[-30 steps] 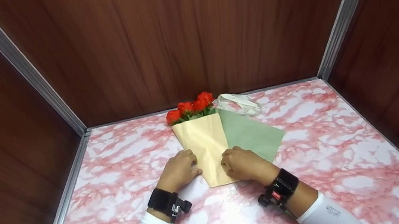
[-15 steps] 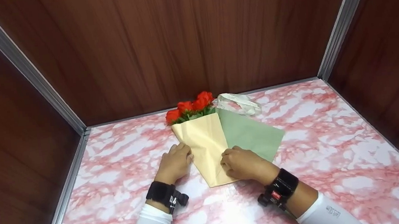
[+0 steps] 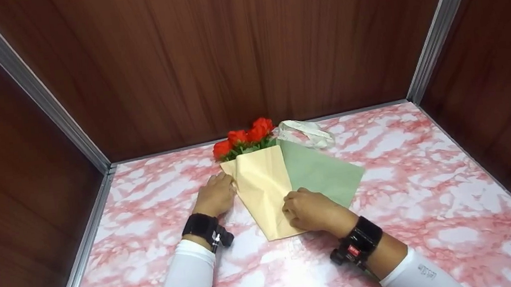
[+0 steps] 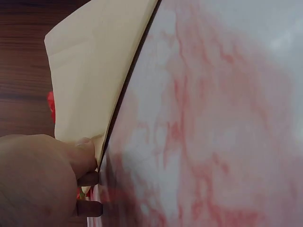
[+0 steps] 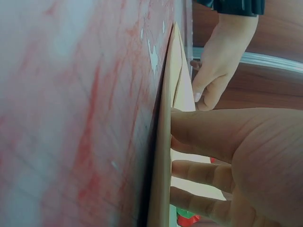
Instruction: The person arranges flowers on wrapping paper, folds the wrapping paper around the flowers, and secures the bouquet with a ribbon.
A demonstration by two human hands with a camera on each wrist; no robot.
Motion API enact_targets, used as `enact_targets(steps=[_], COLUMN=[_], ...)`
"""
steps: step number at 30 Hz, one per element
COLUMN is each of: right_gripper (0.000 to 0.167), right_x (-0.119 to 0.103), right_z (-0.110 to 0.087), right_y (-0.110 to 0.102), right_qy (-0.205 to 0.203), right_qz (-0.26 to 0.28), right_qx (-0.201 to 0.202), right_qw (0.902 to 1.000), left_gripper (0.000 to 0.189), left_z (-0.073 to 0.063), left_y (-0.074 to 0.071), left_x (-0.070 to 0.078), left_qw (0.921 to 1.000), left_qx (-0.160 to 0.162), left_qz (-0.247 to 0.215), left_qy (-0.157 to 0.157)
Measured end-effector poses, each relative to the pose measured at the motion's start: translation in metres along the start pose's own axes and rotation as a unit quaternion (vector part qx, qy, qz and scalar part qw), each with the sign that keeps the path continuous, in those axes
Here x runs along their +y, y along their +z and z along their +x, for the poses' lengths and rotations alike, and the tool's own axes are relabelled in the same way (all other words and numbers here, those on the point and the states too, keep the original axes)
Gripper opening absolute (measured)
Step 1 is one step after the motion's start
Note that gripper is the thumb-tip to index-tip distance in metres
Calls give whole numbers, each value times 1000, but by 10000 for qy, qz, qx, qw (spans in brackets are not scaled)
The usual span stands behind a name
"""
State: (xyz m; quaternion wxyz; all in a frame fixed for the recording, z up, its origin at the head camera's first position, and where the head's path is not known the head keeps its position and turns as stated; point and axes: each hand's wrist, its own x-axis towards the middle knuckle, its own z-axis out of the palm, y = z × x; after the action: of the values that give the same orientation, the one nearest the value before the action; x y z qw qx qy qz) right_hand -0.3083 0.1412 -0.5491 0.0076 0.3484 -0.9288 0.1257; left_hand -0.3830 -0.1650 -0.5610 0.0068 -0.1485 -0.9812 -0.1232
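Note:
A sheet of pale yellow wrapping paper lies folded over several red roses, whose blooms and green leaves stick out at its top. At the paper's upper left edge, my left hand pinches the border; in the left wrist view the thumb lies on the paper edge. Fingertips of my right hand press on the lower right part of the paper. Seen from the right wrist, its fingers are fairly straight against the paper. The stems are hidden inside.
A sage green sheet extends from under the yellow paper to the right. Behind it lies a loosely looped white ribbon. The pink marbled table is bounded by brown wood-grain panels on the back and sides.
My left hand has slid up along the paper's left edge toward the roses, and a crease shows near the upper left corner. The right hand stays in place.

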Motion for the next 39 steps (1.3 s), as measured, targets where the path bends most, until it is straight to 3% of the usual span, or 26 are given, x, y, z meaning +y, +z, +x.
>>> enact_targets(steps=[5,12,18,25,31,39], right_gripper=[18,20,19,14,16,14], right_x=[-2,-2,-2,-2,0,1], right_z=[-1,-2,-2,-3,-2,-1], right_y=[-1,0,-1,-1,-2,-2], right_qy=[85,49,58,-41,-18,-9], right_qz=[56,24,32,62,131,82], right_qx=[-155,-132,-141,-40,-78,-34], right_qw=[9998,9999,9999,10000,9999,10000], left_gripper=[31,53,30,46,47,63], left_z=[6,12,16,26,35,25], left_y=[-4,-6,-10,-11,-12,1], left_x=[-2,-8,-12,-16,-15,-1], left_qw=[9994,9977,9986,9974,9969,9960], left_qx=[-262,-562,-310,-467,-468,-388], left_qz=[166,212,-7,93,77,-6], left_qy=[-173,-300,-433,-547,-620,-807])
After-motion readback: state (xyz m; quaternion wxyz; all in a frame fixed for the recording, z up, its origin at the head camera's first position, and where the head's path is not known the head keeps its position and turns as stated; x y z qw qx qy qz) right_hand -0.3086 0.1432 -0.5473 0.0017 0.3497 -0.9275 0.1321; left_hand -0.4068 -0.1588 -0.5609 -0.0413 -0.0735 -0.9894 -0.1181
